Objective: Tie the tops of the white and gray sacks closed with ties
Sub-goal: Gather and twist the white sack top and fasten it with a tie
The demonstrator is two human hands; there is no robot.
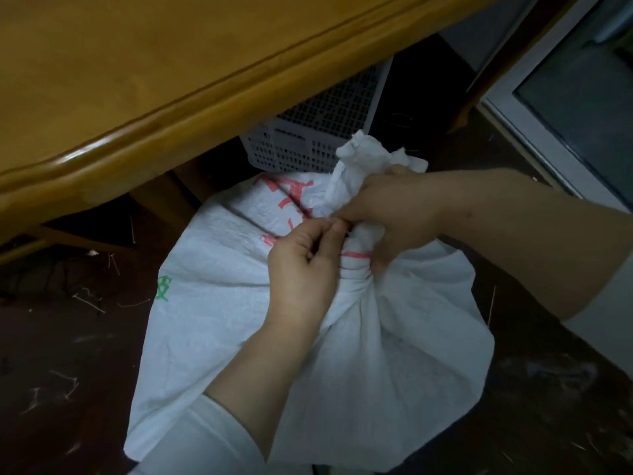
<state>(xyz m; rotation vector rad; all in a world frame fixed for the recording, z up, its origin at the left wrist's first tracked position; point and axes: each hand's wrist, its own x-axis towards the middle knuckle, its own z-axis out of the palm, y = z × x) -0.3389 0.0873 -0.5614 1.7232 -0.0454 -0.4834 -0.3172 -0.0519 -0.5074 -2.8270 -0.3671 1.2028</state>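
Right hand (394,214) clamped round gathered neck of big white woven plastic sack (212,303), standing on dark floor (61,354) just beside honey-coloured wooden table (120,80). Left hand (301,269) pinched shut at same neck, fingertips (334,228) touching right thumb; tie too small to make out. Best to keep neck choked low and tight, wrap close under bunched top (363,156), cinch before easing the clamp. Red and green printed characters on sack, creased, unreadable. No gray sack in view.
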